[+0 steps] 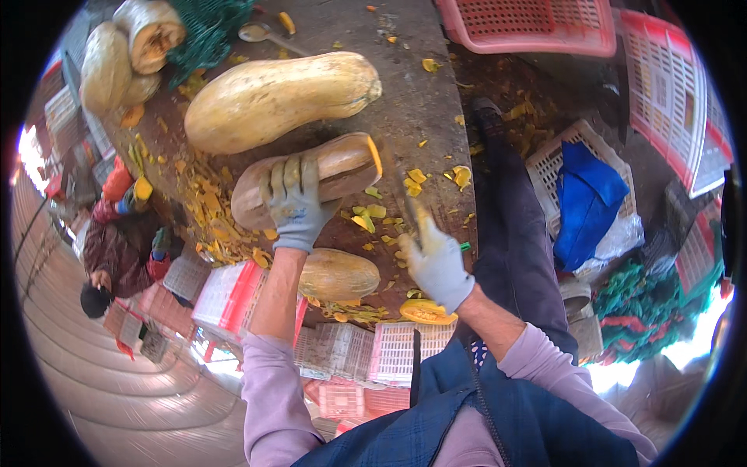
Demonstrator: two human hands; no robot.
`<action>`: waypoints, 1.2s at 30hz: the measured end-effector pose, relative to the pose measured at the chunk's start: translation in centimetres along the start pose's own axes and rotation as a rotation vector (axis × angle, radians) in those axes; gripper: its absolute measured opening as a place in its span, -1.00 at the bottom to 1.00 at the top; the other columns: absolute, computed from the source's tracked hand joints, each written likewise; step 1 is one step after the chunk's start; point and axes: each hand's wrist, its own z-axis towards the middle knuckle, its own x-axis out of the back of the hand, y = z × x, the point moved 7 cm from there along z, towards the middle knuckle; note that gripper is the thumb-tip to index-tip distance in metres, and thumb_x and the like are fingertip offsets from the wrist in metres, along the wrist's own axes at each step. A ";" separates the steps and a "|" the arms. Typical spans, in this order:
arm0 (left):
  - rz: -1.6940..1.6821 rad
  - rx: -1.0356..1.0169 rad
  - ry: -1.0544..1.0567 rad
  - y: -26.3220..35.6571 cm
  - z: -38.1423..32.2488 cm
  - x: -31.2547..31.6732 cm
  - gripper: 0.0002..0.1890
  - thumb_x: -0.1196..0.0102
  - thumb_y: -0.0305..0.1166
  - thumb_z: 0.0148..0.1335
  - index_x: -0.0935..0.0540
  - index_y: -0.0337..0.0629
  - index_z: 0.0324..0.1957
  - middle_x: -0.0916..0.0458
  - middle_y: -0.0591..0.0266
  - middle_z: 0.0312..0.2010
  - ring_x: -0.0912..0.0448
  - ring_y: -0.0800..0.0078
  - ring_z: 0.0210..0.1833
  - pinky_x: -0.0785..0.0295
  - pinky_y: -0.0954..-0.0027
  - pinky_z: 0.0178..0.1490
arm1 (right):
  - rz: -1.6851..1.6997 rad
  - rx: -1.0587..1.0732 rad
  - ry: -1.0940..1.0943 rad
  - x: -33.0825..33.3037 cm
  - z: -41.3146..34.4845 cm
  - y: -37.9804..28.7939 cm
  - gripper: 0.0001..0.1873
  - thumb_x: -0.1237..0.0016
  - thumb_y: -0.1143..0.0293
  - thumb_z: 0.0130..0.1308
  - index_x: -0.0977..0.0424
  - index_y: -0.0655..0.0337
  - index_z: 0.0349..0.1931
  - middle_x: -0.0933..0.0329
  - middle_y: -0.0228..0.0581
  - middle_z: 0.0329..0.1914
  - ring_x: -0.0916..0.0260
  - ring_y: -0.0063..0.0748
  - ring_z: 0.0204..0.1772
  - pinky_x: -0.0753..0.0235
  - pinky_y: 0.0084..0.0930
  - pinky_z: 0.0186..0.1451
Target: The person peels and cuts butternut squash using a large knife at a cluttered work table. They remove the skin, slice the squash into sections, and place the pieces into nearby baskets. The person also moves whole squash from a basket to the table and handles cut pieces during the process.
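Note:
My left hand, in a grey coated glove, presses and grips a long tan squash lying on the worktable. The squash's right end is cut and shows an orange rim. In my gloved right hand is a knife, its blade blurred and just right of the cut end, apart from it. A larger whole squash lies beyond. Nearer to me rest another squash, partly behind my left forearm, and a cut squash piece with its orange flesh showing.
Peel scraps litter the table. At the far left are more squashes, green netting and a metal spoon. Plastic crates stand around. A blue cloth lies on a crate at right. Another person works at left.

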 end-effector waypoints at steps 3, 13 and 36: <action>-0.055 0.055 -0.080 -0.5 0.6 1.5 0.01 -0.50 -0.02 -0.36 -0.39 -0.06 0.26 -0.40 0.12 0.18 -0.34 0.07 0.26 -0.11 -0.12 0.42 | -0.201 0.044 -0.048 2.6 1.9 0.4 -0.38 -0.01 0.33 0.31 -0.22 0.13 0.38 -0.54 0.19 -0.42 -0.56 0.19 -0.33 -0.52 -0.12 -0.29; -1.521 1.639 0.727 5.5 -16.0 -5.8 -0.66 -0.25 -0.29 0.24 -0.50 -0.18 -0.01 -0.54 0.29 -0.16 -0.49 0.44 -0.12 -0.46 0.34 0.00 | -0.615 0.410 -0.275 8.1 8.4 -0.5 -0.41 0.01 0.37 0.27 -0.30 0.06 0.35 -0.57 0.11 -0.40 -0.58 0.10 -0.30 -0.53 -0.14 -0.21; -1.947 1.538 0.403 -17.5 -14.9 -10.4 -0.54 -0.08 0.10 0.30 -0.58 0.06 0.08 -0.63 0.26 -0.04 -0.59 0.32 -0.04 -0.58 0.01 -0.10 | 0.261 -0.290 -0.384 2.0 3.4 -1.6 -0.78 0.09 0.48 0.34 -0.37 0.21 -0.02 -0.39 -0.39 -0.41 -0.38 -0.61 -0.54 -0.46 -0.60 -0.58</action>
